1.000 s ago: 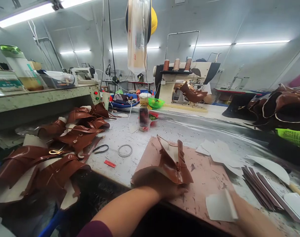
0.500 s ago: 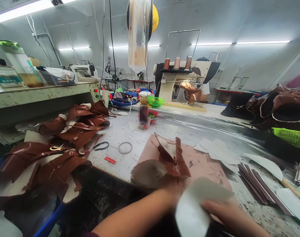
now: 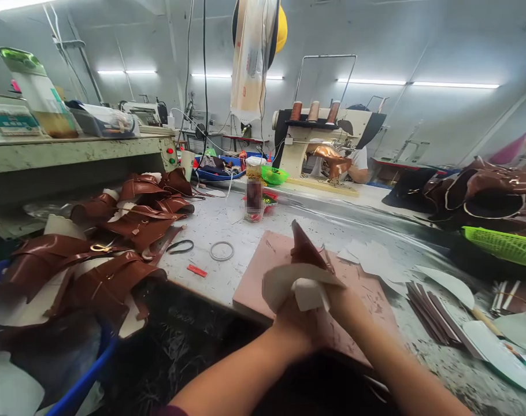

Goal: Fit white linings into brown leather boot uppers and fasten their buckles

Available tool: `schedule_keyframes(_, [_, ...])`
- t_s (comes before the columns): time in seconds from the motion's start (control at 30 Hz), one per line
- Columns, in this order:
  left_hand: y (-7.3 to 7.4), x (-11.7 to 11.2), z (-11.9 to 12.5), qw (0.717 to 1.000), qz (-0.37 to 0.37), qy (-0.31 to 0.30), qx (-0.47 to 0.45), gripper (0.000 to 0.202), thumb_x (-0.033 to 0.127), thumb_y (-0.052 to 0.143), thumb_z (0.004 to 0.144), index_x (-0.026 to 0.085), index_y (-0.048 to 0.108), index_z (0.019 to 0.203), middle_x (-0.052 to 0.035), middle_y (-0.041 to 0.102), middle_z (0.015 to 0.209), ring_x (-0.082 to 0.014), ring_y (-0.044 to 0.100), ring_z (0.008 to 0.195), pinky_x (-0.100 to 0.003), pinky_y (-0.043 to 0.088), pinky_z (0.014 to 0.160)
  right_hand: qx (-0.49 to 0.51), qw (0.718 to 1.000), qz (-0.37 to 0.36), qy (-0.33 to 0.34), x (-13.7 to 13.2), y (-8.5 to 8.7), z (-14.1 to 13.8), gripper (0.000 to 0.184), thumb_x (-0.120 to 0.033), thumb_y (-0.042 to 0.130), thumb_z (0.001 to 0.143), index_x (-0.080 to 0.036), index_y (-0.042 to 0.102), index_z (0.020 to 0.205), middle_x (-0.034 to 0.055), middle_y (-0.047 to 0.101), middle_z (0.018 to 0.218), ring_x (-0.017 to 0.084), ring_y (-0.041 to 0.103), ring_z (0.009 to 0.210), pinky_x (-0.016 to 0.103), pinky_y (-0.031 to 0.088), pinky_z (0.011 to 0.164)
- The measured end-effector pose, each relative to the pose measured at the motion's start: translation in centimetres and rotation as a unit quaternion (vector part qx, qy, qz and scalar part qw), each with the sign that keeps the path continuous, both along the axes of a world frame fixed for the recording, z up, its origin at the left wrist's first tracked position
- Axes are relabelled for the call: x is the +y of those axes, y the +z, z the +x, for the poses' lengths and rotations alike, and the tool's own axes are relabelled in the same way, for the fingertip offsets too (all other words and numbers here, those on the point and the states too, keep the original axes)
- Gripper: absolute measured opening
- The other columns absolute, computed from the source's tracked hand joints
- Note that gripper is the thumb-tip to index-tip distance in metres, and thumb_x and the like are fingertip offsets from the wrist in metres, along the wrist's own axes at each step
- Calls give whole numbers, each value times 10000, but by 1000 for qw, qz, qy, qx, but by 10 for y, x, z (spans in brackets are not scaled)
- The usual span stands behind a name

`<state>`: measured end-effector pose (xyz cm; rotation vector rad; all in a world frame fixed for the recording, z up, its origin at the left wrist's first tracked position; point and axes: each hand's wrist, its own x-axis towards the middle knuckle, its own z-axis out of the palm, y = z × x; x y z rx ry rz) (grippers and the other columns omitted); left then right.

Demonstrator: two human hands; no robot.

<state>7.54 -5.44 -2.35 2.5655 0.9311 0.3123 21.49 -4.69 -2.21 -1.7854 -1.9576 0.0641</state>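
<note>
A brown leather shoe upper (image 3: 308, 248) with a pale grey lining is held over a pinkish cutting board (image 3: 254, 271), its open end toward me. My left hand (image 3: 295, 320) is closed around its lower side. A curved white piece (image 3: 310, 293) sticks out of the opening, between my hands. At the right edge of the upper, my right hand (image 3: 339, 297) is close against the lining and the white piece. Its fingers are hidden, so what it grips does not show.
Brown uppers (image 3: 111, 254) are heaped at left above a blue bin (image 3: 87, 370). White sheets (image 3: 376, 260), a stack of dark strips (image 3: 436, 312) and a wooden-handled tool (image 3: 486, 320) lie at right. Behind stand a jar (image 3: 254, 199) and a sewing machine (image 3: 323, 133), with a person's arm (image 3: 358, 167) beyond.
My right hand has moved left to the upper with the white piece. The upper is lifted and turned, its open end now facing me. A person's arm has appeared behind the machine.
</note>
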Motion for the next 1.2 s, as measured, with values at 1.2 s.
schedule_keyframes(1.2, [-33,7,10,988,26,104,110,702,353,595,757,-13,369,1310,-296,404,1320,-385,377,1237,-498,351,971,-58,997,-39,-13,4,-16,21,618,-54,409,761,-166,352,1366,141,510,1302,283,478,1189,420,408,960])
